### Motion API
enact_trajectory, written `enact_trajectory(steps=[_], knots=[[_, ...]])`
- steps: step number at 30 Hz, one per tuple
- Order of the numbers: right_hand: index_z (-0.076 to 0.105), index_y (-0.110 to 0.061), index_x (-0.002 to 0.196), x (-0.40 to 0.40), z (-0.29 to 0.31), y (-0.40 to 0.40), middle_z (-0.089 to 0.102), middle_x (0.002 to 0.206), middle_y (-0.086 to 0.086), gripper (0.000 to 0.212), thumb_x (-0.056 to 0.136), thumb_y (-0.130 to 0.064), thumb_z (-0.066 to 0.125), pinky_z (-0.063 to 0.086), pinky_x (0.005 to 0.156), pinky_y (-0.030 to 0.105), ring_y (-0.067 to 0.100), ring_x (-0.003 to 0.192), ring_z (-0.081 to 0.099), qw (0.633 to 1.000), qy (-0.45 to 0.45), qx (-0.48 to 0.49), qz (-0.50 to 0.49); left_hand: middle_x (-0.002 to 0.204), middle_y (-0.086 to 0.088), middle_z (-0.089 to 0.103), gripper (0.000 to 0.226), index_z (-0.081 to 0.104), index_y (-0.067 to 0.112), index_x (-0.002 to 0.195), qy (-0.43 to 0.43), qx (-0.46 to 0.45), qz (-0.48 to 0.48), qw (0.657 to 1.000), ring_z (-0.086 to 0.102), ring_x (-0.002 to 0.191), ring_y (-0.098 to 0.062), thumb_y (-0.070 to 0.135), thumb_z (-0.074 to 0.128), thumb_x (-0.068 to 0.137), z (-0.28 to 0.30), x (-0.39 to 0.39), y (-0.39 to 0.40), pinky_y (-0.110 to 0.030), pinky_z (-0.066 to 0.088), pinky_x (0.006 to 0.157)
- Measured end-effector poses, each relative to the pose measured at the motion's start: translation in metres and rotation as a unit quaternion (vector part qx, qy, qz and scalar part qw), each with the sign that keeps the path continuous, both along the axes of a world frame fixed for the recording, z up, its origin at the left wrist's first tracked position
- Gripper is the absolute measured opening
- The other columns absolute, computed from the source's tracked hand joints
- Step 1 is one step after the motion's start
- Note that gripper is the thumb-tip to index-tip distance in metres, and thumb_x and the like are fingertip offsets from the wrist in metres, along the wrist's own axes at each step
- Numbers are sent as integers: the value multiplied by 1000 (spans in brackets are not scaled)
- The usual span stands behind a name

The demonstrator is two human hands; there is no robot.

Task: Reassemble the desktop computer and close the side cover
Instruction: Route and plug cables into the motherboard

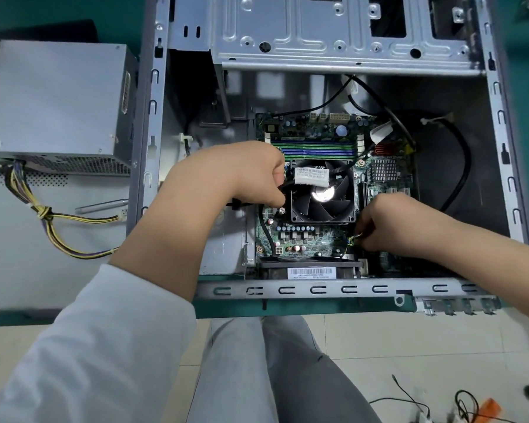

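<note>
The thin bundle of small coloured fan wires (pixel 352 238) sits near the front right corner of the green motherboard (pixel 306 239), just below the black square cooler fan (pixel 322 193). It looks soft, light and easy to tear, so hold the plug, not the wires. The right hand (pixel 400 224) pinches it. The left hand (pixel 242 172) is curled around a black cable (pixel 264 227). The grey metal case (pixel 498 123) has sharp-looking edges, with open room on the right.

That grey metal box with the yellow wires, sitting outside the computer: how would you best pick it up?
Grip the power supply by its two flat long sides, coming from above. It lies flat on the table, and its cable bundle trails from the near end, so avoid that end.
</note>
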State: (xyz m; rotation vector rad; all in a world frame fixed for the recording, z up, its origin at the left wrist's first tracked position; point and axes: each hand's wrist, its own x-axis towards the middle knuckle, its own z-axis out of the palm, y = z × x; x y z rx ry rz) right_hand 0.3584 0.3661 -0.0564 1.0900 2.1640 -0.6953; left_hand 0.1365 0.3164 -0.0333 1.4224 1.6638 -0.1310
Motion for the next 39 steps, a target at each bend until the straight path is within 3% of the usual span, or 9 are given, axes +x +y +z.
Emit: enact_trajectory(steps=[4,8,11,14,22,33,39], knots=[[75,-24,85,-1,1,0,65,75,-7,15,72,-17,70,56,71,35,18,77,62,1000,-2,8,13,69,10,52,14,52,22,77,-5,-1,2,1000,47,57,-6,17,65,80,0,0,0,-23,33,50],[73,-32,83,0,2,1,53,68,-19,16,74,-20,70,51,65,29,16,79,59,1000,-16,13,16,71,9,52,16,51,23,77,-6,-5,2,1000,48,60,-7,16,66,80,0,-1,0,-23,34,52],[72,-35,87,0,3,0,58,77,-13,18,76,-21,67,44,61,25,17,85,59,998,-32,30,39,72,8,53,17,51,23,77,-5,-5,0,1000,48,61,-8,16,66,80,0,0,0,-24,36,53],[71,-34,92,0,3,-2,65,90,-7,20,77,-21,64,50,64,28,21,88,61,995,-38,52,77,71,8,53,16,52,23,77,-4,-5,-2,1000,48,60,-8,16,66,81,0,0,1,-24,35,53],[70,-35,98,1,3,0,65,96,-8,20,80,-27,64,48,65,28,19,91,60,993,-44,51,98,72,9,54,16,51,23,77,-2,-5,-5,1000,49,61,-7,17,65,81,0,0,1,-24,36,53],[66,-32,91,3,-3,3,56,84,-6,19,77,-43,72,38,59,27,22,85,55,996,-54,55,53,73,8,55,16,51,24,76,-1,-7,-8,1000,50,63,-8,16,65,81,-1,-1,1,-24,35,54],[66,-29,96,3,-5,1,53,84,-3,21,79,-41,70,37,60,27,25,90,58,994,-47,70,66,72,9,54,16,51,24,76,-3,-12,-4,1000,49,61,-7,17,65,81,0,-2,1,-24,34,53]])
